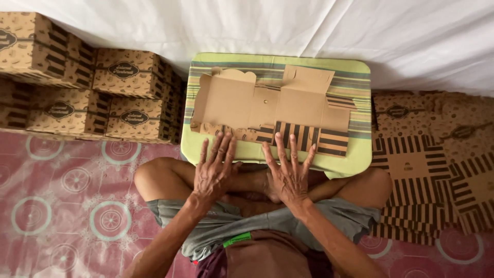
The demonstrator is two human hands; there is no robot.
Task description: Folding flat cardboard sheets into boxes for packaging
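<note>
A flat, unfolded brown cardboard box blank lies on a small green striped lap table, plain side up, with its striped near flap folded toward me. My left hand rests fingers spread at the near edge of the blank, fingertips on the folded flap. Just to its right, my right hand lies the same way, fingers apart and touching the striped flap. Neither hand grips anything. I sit cross-legged behind the table.
Several assembled brown printed boxes are stacked at the left. A pile of flat striped box blanks lies on the floor at the right. A white cloth hangs behind; a pink patterned mat covers the floor.
</note>
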